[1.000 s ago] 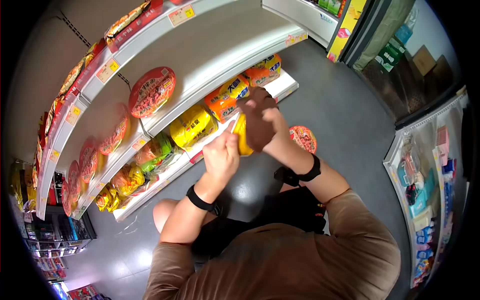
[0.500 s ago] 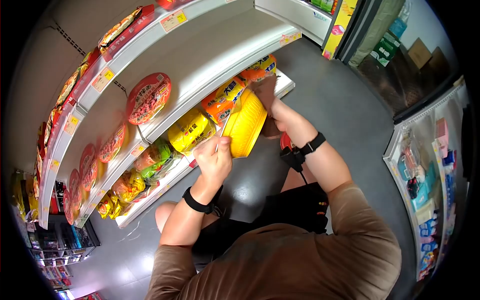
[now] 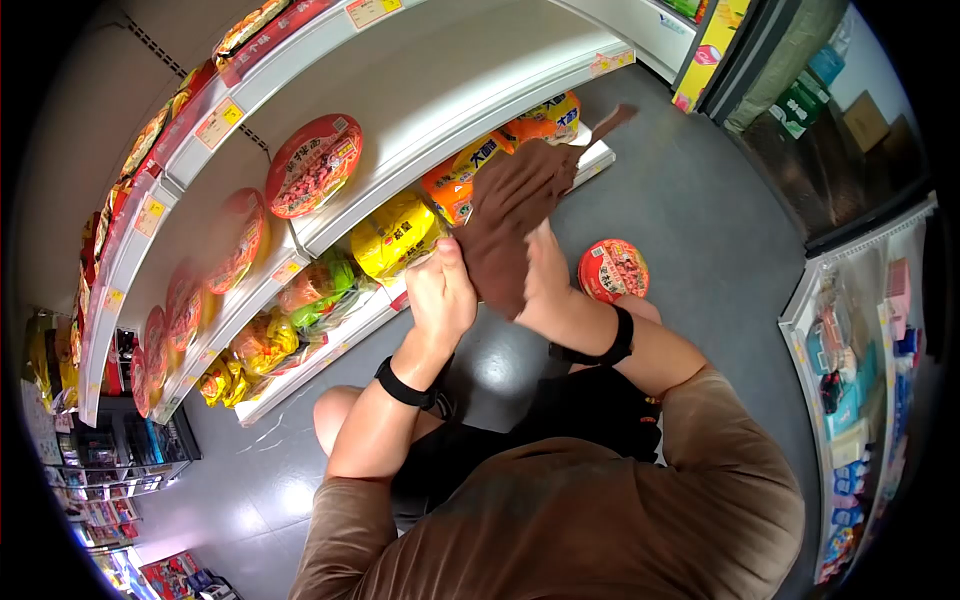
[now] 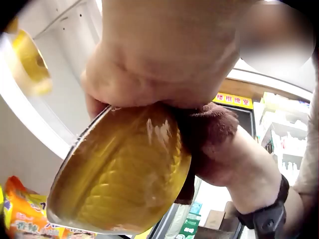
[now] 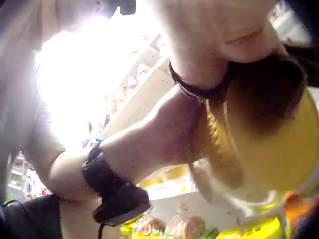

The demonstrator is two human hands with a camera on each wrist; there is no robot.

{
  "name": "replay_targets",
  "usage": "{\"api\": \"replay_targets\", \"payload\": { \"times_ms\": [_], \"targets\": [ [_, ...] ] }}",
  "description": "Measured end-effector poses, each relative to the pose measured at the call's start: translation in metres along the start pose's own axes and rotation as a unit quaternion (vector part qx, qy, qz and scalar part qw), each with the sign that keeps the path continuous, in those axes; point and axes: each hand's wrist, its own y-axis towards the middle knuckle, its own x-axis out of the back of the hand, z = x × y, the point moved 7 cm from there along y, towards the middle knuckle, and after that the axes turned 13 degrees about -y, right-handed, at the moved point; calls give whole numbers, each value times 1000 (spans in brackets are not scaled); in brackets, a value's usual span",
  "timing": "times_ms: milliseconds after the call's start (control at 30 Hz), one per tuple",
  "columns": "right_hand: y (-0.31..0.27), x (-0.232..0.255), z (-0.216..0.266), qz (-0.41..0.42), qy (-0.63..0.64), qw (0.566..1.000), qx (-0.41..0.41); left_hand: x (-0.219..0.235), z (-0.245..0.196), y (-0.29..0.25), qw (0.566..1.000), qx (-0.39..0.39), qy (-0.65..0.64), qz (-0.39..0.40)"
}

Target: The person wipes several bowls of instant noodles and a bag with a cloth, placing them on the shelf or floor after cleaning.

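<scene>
My left hand grips the rim of an instant noodle bowl with ribbed yellow sides, held up in front of the lower shelf. In the head view a brown cloth covers nearly all of that bowl. My right hand holds the cloth, its loose end trailing off toward the far right. The right wrist view has the cloth pressed against the yellow side of the bowl, under the right hand's fingers. Part of the right hand is hidden by the cloth.
Another noodle bowl with a red lid stands on the floor by the right knee. Red-lidded bowls line the middle shelf. Below are a yellow noodle pack and orange packs. A stocked rack is at right.
The bowl's yellow side faced up half a second ago; now the cloth spreads over it. My right hand has moved inward across the bowl, while the left keeps its grip.
</scene>
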Motion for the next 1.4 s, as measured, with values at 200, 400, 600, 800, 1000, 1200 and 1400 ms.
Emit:
{"api": "replay_targets", "payload": {
  "times_ms": [200,400,600,800,1000,1200,1400],
  "targets": [
    [9,13,65,85,-355,905,218,-2,-6,3,998,-59,15,24],
    [53,40,9,114,-373,916,-89,-21,-19,-5,992,-107,59,36],
    [14,-3,77,40,-660,732,167,-17,10,11,997,3,22,73],
    [28,21,28,47,-344,919,186,-26,-25,14,989,58,110,75],
    [51,55,-50,27,68,986,-152,-37,-45,1,983,-13,-67,168],
    [48,62,-13,62,-127,989,-39,-47,-20,-4,968,-70,-166,175],
    [37,35,49,140,-400,902,84,-31,-14,-9,987,-14,-131,89]
  ]
}}
